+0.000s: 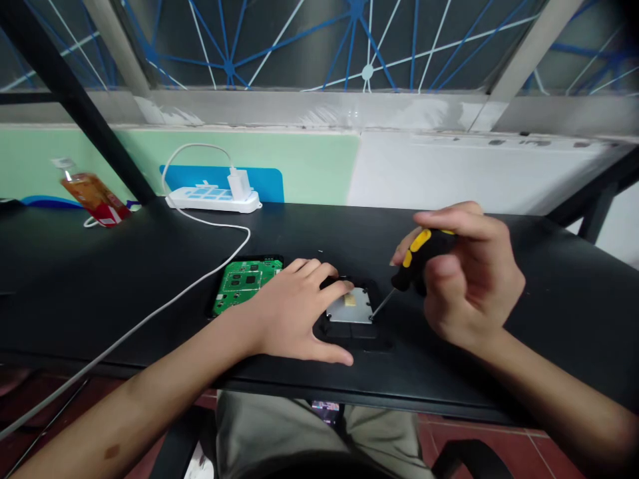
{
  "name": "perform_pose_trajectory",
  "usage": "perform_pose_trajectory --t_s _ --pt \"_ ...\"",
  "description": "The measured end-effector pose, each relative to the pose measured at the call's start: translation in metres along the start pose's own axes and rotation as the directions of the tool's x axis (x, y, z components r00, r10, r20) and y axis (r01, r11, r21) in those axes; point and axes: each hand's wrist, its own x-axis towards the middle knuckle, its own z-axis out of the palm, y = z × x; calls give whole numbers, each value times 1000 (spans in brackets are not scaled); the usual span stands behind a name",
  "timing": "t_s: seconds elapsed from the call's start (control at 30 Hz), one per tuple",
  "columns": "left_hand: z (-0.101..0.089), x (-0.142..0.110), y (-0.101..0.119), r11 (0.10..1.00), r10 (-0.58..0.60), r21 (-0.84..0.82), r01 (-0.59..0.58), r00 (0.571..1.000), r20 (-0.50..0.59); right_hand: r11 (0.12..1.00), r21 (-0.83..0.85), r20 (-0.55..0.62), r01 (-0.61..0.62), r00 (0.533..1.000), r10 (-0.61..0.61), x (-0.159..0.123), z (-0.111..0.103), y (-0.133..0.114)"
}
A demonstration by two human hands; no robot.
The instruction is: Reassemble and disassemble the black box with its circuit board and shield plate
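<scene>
Nearest me: my lap under the black desk (499, 266), front edge of the desk running just below both wrists, so little room toward me. My left hand (294, 313) lies flat, palm down, fingers spread loose and gripping nothing, pressing on the black housing (372, 338) that sits close to that front edge. Left fingertips touch the rim of the grey metal plate (350, 306) set in the housing. My right hand (464, 273) is curled tight round the black-and-yellow screwdriver (417, 263), handle up, shaft slanting down-left; its tip meets the plate's right corner, just beside my left fingertips, small gap between the two hands. Can't tell if the tip sits in a screw, too small. Green circuit board (244, 283) lies just left of my left hand, partly under the wrist. Desk right of the screwdriver hand is bare, open room there. White cable (200, 279) crosses the desk left of the board and drops off the front edge. Farther back: white power strip (214, 198) with plugged charger at the wall, orange bottle (92, 196) tilted far left. Black frame legs slant at both sides
</scene>
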Motion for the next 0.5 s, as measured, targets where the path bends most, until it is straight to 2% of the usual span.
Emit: perform_pose_trajectory --t_s 0.1,0.2,0.3,0.43,0.5 --pt "-1 1 0 1000 -11 2 11 1000 18 992 84 24 -89 996 87 -4 4 -3" --pt "0 2 0 1000 -25 3 25 1000 19 991 61 76 -121 990 117 -6 3 -6" --pt "0 2 0 999 -38 5 38 999 18 997 -5 25 -74 997 74 -4 1 -5" --pt "0 2 0 999 -49 13 49 999 22 997 -43 -18 70 997 -71 0 0 -3" --pt "-1 1 0 998 -55 15 55 998 30 999 14 -24 47 999 -47 -2 1 -3"
